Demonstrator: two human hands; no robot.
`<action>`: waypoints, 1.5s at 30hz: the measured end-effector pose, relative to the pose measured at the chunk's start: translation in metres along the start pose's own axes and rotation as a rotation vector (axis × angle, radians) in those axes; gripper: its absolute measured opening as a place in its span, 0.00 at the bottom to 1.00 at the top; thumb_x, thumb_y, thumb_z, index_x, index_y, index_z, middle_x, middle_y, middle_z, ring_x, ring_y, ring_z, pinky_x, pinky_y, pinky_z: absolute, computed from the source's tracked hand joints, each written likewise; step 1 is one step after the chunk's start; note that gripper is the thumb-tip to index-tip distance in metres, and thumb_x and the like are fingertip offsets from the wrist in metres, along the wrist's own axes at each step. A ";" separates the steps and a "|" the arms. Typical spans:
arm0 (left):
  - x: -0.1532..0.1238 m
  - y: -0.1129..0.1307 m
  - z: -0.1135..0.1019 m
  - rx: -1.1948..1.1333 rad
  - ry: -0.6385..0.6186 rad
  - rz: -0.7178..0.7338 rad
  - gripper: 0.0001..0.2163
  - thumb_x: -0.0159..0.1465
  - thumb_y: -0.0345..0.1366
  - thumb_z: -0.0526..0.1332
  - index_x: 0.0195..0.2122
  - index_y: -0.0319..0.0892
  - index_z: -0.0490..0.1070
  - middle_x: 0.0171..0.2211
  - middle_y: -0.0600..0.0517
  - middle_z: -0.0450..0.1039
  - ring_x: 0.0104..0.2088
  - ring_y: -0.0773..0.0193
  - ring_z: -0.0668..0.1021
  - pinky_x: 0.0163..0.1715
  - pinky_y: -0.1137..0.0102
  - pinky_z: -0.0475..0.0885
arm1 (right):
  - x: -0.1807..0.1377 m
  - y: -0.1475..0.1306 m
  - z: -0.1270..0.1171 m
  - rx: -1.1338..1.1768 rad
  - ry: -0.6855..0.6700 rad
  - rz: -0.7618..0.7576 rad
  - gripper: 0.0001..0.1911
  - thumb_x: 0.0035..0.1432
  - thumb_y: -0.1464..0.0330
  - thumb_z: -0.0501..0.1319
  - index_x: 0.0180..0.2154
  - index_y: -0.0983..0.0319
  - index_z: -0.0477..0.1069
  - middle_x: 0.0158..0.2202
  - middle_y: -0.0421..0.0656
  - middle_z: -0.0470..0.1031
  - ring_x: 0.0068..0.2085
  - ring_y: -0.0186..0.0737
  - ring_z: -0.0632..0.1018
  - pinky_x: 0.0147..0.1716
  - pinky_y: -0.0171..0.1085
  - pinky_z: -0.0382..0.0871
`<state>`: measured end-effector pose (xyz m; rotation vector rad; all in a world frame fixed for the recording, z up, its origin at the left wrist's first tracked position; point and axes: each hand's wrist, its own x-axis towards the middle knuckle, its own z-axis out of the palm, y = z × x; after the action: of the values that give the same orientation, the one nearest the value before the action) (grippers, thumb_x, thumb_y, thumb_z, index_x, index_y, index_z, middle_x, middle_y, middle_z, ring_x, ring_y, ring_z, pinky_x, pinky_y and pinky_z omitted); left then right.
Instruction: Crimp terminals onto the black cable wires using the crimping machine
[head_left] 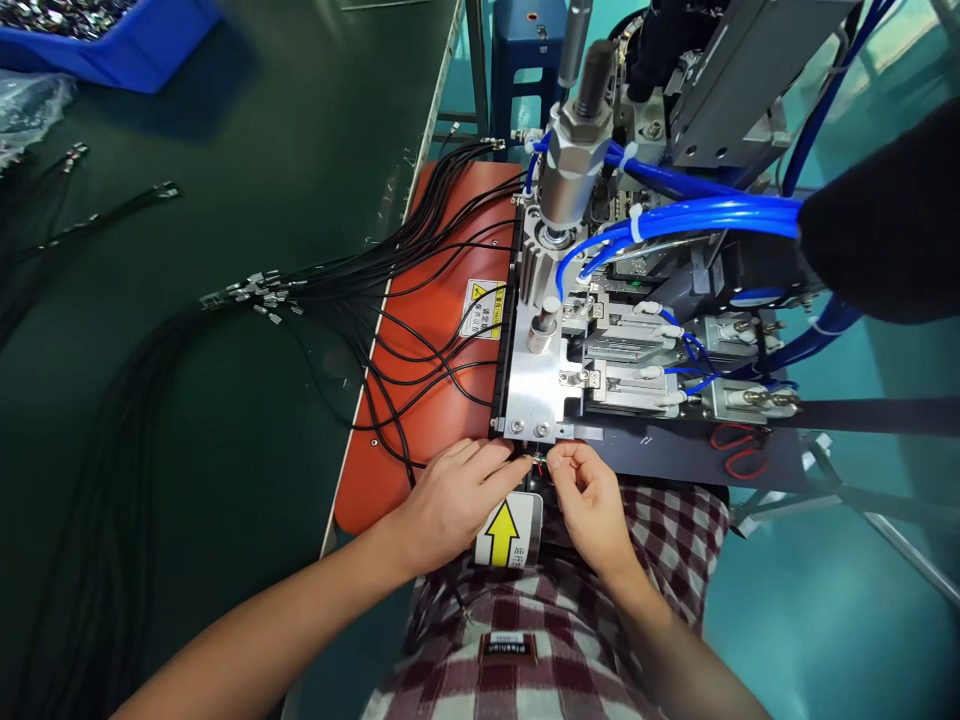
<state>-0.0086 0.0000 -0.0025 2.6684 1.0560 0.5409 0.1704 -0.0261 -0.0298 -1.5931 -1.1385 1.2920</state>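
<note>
My left hand (454, 495) lies at the near edge of the machine's metal plate (536, 385), fingers closed and pinching a thin black wire (405, 455) at its end. My right hand (589, 495) is right beside it, thumb and forefinger pinched on a small part with red showing (538, 462) just under the plate's edge. The two hands almost touch. Below them sits a white label with a yellow arrow (508, 530) pointing toward the machine. Many black wires (420, 290) fan across an orange mat (442, 330).
A pneumatic cylinder (574, 150) and blue air hoses (705, 215) rise above the plate. Terminal ends of the wire bundle (259, 295) rest on the dark green table (225, 420). A blue bin (112, 40) stands far left. Red-handled scissors (739, 450) lie to the right.
</note>
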 end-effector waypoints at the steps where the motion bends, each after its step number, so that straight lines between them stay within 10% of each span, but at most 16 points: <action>1: 0.000 0.000 0.000 -0.005 0.006 0.000 0.16 0.68 0.31 0.46 0.46 0.37 0.73 0.34 0.45 0.72 0.32 0.61 0.74 0.32 0.67 0.71 | 0.000 0.000 0.000 0.013 0.001 0.004 0.10 0.61 0.63 0.56 0.31 0.63 0.67 0.22 0.37 0.64 0.22 0.32 0.64 0.21 0.32 0.60; 31: -0.004 -0.001 0.002 -0.067 0.000 0.000 0.14 0.67 0.29 0.51 0.49 0.34 0.71 0.36 0.44 0.71 0.35 0.59 0.73 0.34 0.66 0.71 | 0.003 0.006 -0.002 0.269 -0.086 0.149 0.14 0.58 0.56 0.59 0.32 0.62 0.67 0.19 0.33 0.59 0.19 0.29 0.59 0.17 0.32 0.55; 45: -0.002 0.000 0.002 -0.085 0.000 -0.021 0.15 0.69 0.32 0.49 0.50 0.36 0.70 0.40 0.44 0.72 0.37 0.59 0.74 0.35 0.67 0.71 | -0.002 0.011 -0.010 -0.275 0.045 -0.374 0.03 0.61 0.72 0.58 0.35 0.62 0.70 0.26 0.39 0.68 0.26 0.34 0.68 0.29 0.36 0.61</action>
<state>-0.0092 -0.0020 -0.0046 2.5813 1.0356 0.5692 0.1819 -0.0314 -0.0381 -1.4963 -1.5505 0.8806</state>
